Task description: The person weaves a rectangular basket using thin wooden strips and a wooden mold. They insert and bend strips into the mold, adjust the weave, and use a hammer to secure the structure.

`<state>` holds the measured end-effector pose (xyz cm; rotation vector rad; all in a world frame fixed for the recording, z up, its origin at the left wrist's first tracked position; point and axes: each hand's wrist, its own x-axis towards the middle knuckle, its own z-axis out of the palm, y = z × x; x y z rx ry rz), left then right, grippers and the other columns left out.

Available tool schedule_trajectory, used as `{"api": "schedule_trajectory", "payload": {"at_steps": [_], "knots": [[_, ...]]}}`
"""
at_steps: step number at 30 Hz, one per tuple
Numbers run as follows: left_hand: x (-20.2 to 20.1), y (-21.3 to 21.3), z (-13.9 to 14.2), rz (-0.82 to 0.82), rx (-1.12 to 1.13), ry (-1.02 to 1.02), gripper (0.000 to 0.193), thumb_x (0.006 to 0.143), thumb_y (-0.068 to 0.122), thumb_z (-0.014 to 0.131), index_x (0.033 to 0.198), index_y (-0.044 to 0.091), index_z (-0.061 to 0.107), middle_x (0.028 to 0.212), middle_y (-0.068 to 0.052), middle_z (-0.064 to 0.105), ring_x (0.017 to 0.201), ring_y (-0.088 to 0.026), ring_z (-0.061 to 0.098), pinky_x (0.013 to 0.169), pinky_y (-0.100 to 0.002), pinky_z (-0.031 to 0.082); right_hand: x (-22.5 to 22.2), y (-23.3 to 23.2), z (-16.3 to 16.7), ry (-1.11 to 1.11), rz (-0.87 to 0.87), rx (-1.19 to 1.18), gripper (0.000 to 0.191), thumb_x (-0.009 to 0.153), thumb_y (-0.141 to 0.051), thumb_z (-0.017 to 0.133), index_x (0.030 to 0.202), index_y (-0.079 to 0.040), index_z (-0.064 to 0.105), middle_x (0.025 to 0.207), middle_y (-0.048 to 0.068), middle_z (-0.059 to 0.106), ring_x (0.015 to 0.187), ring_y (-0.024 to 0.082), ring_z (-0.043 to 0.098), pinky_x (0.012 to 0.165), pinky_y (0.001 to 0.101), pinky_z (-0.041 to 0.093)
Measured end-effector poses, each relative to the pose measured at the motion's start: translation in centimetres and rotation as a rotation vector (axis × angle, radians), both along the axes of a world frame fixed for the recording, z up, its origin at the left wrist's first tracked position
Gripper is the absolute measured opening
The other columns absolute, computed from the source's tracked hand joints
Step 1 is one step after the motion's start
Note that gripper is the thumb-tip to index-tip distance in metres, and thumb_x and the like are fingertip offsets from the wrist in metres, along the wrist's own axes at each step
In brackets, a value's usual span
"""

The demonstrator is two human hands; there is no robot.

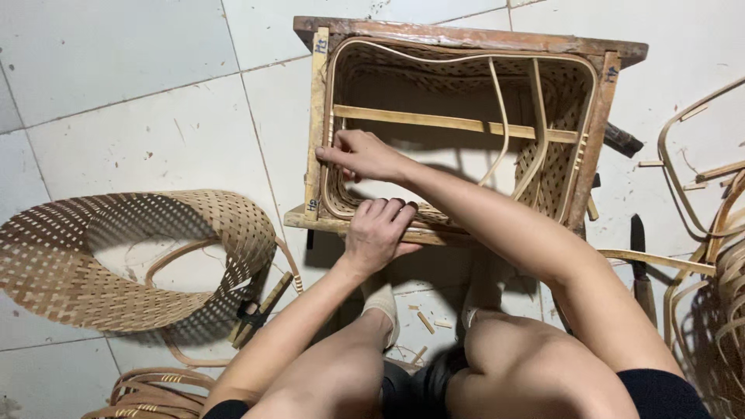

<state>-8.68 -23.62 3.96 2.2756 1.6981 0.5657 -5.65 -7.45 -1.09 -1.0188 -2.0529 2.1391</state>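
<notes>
Both hands work at the near left corner of a woven basket (559,167) seated inside a rectangular wooden frame (317,116), centre of the head view.

Head view, hands: We see the left hand (378,233) at centre frame, fingers curled over the near rail of the wooden frame and the basket rim beneath it; it is clenched on that edge. We see the right hand (365,154) just above it, reaching in from the right, fingertips pinched on the bamboo rim strip (332,101) where it runs down the left inner side of the frame. Both hands are closed on the work, close together but not touching.

Head view, work piece: The basket fills the frame, which occupies the upper centre. A flat crossbar (434,120) spans the frame from left to right. Two thin curved strips (503,116) hang loose inside, right of centre.

Head view, surroundings: A loose woven bamboo band (93,264) lies curled on the tiled floor (140,116) at lower left. Bent bamboo hoops (698,233) are piled at the right edge. A dark-handled knife (639,264) lies on the floor right of the frame. Our knees fill the bottom centre.
</notes>
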Motion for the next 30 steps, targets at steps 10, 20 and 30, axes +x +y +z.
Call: {"api": "schedule_trajectory", "payload": {"at_steps": [10, 20, 30], "knots": [[-0.1, -0.1, -1.4, -0.018, 0.028, -0.024, 0.063, 0.074, 0.058, 0.074, 0.115, 0.012, 0.065, 0.100, -0.004, 0.062, 0.086, -0.023, 0.060, 0.077, -0.039, 0.047, 0.2, 0.3, -0.8, 0.104, -0.041, 0.106, 0.050, 0.096, -0.046, 0.073, 0.079, 0.000, 0.066, 0.073, 0.013, 0.063, 0.065, 0.014, 0.055, 0.057, 0.0340, 0.047], [-0.2, -0.2, -1.5, -0.028, 0.036, -0.034, 0.067, 0.077, 0.060, 0.073, 0.118, 0.009, 0.066, 0.100, -0.005, 0.063, 0.087, -0.023, 0.062, 0.077, -0.038, 0.050, -0.4, 0.5, -2.3, 0.089, -0.004, 0.165, 0.048, 0.091, -0.053, 0.072, 0.075, -0.009, 0.061, 0.065, -0.001, 0.057, 0.059, 0.008, 0.048, 0.053, 0.0268, 0.039], [-0.5, -0.5, -2.0, -0.035, -0.126, 0.023, 0.066, 0.080, 0.061, 0.078, 0.117, 0.008, 0.067, 0.096, -0.006, 0.063, 0.088, -0.025, 0.063, 0.079, -0.040, 0.051, 2.9, 0.4, 3.0, 0.012, 0.139, 0.281, 0.043, 0.104, -0.043, 0.055, 0.092, -0.003, 0.064, 0.073, 0.006, 0.060, 0.065, 0.017, 0.054, 0.061, 0.0368, 0.048]]}}
